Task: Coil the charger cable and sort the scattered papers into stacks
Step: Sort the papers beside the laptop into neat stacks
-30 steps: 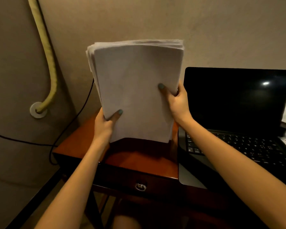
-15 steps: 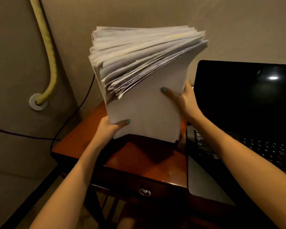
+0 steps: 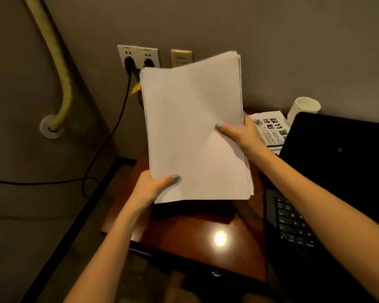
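papers [image 3: 193, 132] above desk [image 3: 206, 248], laptop [image 3: 337, 193] right

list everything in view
stack of white paper sheets: 1, white, held upright
reddish-brown wooden side table: 1, reddish-brown, below stack
open black laptop: 1, black, right
white paper cup: 1, white, behind laptop
printed paper leaflet: 1, black-on-white, by cup
white double wall socket: 1, white, wall
thin black cable: 1, black, from socket
yellowish wrapped pipe: 1, yellowish, left wall
left hand grip: 1, stack's lower left
right hand grip: 1, stack's right edge
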`<state>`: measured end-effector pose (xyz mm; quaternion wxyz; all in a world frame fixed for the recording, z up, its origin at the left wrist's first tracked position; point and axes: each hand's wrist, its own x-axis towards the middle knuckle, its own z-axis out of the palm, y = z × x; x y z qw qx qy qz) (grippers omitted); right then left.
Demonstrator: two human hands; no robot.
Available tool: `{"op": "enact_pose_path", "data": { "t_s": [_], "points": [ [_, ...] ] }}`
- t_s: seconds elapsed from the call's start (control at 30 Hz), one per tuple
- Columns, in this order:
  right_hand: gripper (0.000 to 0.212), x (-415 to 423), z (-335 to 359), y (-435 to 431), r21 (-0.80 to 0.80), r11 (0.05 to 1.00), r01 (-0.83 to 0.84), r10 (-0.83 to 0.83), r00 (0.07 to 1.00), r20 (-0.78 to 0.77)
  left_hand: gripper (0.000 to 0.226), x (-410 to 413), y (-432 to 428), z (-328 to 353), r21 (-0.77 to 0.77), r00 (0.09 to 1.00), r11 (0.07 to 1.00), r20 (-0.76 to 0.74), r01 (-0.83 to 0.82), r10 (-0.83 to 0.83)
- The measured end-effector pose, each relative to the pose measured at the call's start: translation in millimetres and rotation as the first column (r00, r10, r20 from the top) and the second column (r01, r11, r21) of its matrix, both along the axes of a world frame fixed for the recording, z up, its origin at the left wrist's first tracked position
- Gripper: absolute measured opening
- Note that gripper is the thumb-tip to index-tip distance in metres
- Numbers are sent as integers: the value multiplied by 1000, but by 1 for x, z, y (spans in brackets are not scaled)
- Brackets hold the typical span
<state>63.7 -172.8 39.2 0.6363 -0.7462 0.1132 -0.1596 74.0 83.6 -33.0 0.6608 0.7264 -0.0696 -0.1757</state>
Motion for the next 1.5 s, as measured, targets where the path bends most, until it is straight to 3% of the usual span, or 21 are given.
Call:
{"op": "enact_pose_path", "data": {
  "t_s": [0.2, 0.33, 0.4, 0.57, 0.7, 0.83, 0.93, 1.03, 1.2, 1.27, 1.4, 1.47, 1.5],
  "points": [
    [44, -3, 27, 50, 214, 976, 33, 17, 974, -228, 42, 4, 55, 67, 81, 973, 989, -202, 128, -109],
    [55, -24, 18, 102, 349, 929, 126, -3, 944, -331, 44, -1, 104, 87, 175, 919, 956, -362, 234, -158],
    [52, -44, 10, 132, 394, 900, 185, -21, 922, -386, 52, -11, 132, 87, 197, 880, 940, -445, 279, -167],
    [46, -90, -29, 190, 505, 797, 333, -39, 862, -506, 46, -33, 182, 66, 255, 801, 891, -573, 375, -173],
    [52, -109, -60, 215, 543, 719, 433, -41, 807, -589, 50, -35, 198, 42, 309, 743, 836, -649, 453, -162],
    [52, -101, -73, 214, 510, 707, 491, -45, 750, -660, 55, -26, 192, 23, 377, 728, 814, -681, 442, -80],
    [50, -87, -80, 205, 503, 699, 509, -27, 721, -692, 57, -12, 173, 20, 451, 777, 826, -629, 338, 26],
    [48, -69, -87, 193, 497, 692, 524, -31, 709, -704, 70, 7, 155, 13, 636, 857, 707, -509, 309, 82],
    [46, -56, -94, 184, 411, 760, 503, -35, 664, -747, 77, 23, 142, 9, 818, 892, 376, -449, 436, -57],
    [45, -55, -92, 182, 367, 802, 471, -30, 645, -763, 70, 23, 139, 10, 862, 914, 311, -398, 401, -75],
    [39, -43, -84, 156, 224, 918, 327, -19, 602, -798, 55, 29, 120, 10, 863, 937, 375, -343, 339, -58],
    [44, -34, -77, 132, -83, 991, 105, -126, 523, -843, 56, 33, 111, 9, 830, 930, 446, -368, 336, -16],
    [46, -29, -74, 119, -247, 969, 29, -225, 527, -820, 58, 35, 108, 9, 820, 925, 463, -380, 338, -3]
  ]
}}
